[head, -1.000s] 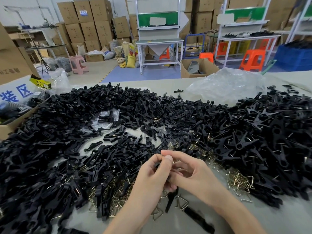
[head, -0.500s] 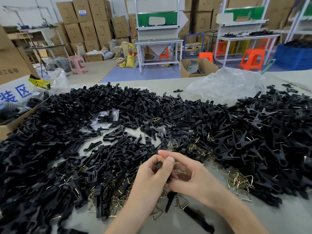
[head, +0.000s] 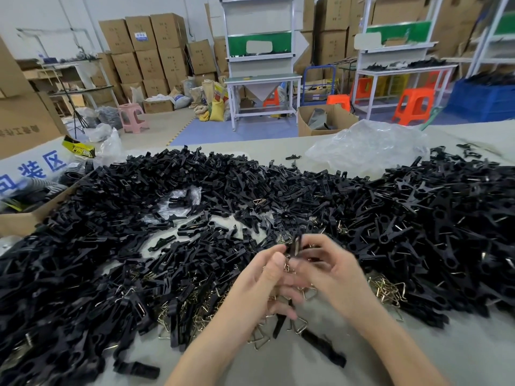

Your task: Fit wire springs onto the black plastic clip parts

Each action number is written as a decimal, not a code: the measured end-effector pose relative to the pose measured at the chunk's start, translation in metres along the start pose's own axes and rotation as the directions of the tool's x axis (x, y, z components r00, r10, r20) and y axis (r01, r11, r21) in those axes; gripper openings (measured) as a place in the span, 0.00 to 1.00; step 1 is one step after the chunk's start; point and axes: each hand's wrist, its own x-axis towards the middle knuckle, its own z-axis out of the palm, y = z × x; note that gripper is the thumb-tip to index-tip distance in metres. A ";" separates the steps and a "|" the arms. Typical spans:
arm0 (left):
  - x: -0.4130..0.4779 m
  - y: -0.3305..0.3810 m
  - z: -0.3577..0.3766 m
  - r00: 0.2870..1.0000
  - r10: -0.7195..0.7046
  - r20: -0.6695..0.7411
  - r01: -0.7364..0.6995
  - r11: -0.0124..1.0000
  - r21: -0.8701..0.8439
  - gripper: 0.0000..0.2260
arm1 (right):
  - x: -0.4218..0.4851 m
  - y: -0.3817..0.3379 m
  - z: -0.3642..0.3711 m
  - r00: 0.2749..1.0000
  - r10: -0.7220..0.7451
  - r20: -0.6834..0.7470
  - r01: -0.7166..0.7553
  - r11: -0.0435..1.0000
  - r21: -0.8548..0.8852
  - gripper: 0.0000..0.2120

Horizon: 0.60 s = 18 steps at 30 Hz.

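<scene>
Both hands meet above the table's near middle. My left hand (head: 264, 277) and my right hand (head: 331, 268) together pinch a small black plastic clip part (head: 294, 245) that stands upright between the fingertips, with a wire spring (head: 288, 266) just below it against my left thumb. Which hand holds the spring I cannot tell; the frame is blurred there. Loose triangular wire springs (head: 388, 291) lie on the table under and beside my hands. A wide heap of black clip parts (head: 117, 246) covers the table to the left, behind and to the right (head: 432, 224).
A cardboard box (head: 25, 221) stands at the table's left edge. A crumpled clear plastic bag (head: 367, 149) lies at the back right. Bare grey table (head: 418, 355) shows at the near right. Workbenches, orange stools and stacked cartons fill the room behind.
Both hands have risen slightly and shifted; the black clip part now stands up visibly between the fingertips, and my right hand's fingers have spread. The heaps have not moved.
</scene>
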 end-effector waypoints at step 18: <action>-0.045 0.006 -0.094 0.890 0.240 -0.389 0.407 -0.030 0.913 0.31 | -0.035 0.004 0.038 0.986 0.155 0.068 -0.062 0.705 -0.706 0.25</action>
